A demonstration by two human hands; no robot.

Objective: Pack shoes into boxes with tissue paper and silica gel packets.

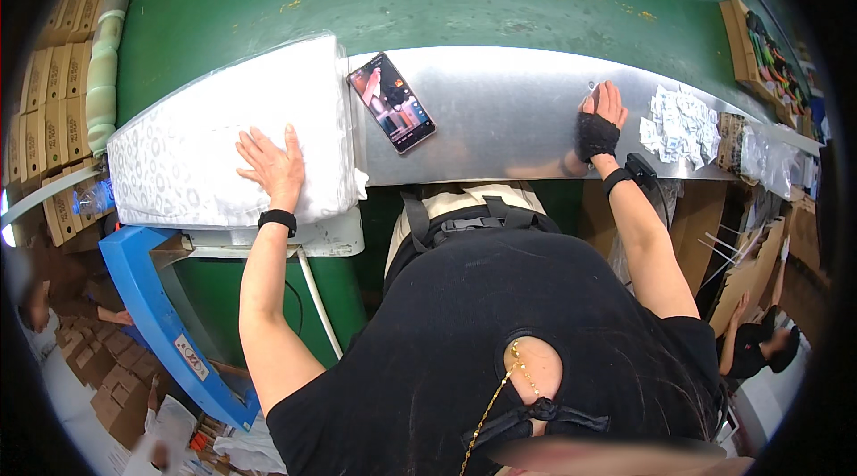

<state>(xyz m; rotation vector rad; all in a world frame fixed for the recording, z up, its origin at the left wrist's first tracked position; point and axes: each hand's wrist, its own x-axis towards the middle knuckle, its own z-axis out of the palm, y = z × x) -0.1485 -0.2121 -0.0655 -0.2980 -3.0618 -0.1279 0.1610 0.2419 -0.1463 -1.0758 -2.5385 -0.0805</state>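
White stack point(174, 159) runs left-to-right under the spread left hand point(275, 168), the flattened right hand point(604, 115) well apart on the surface point(504, 115).

Left end of your worktop point(500, 119): bag stack point(178, 155), your left hand point(278, 168) on top of it. Phone point(393, 103) on the worktop, just right of the stack. Your right hand point(603, 126) at the worktop's right part, well apart from the phone. Packet pile point(680, 128) right of that hand, on the worktop; plastic bags point(775, 159) farther right. Long belt point(446, 8) behind all this, on the far side. Open box point(735, 43) far right, beyond the packets. Cartons point(40, 137) left, past the belt's end. Frame point(170, 324) near left, beside your left forearm. Co-worker point(754, 347) near right.
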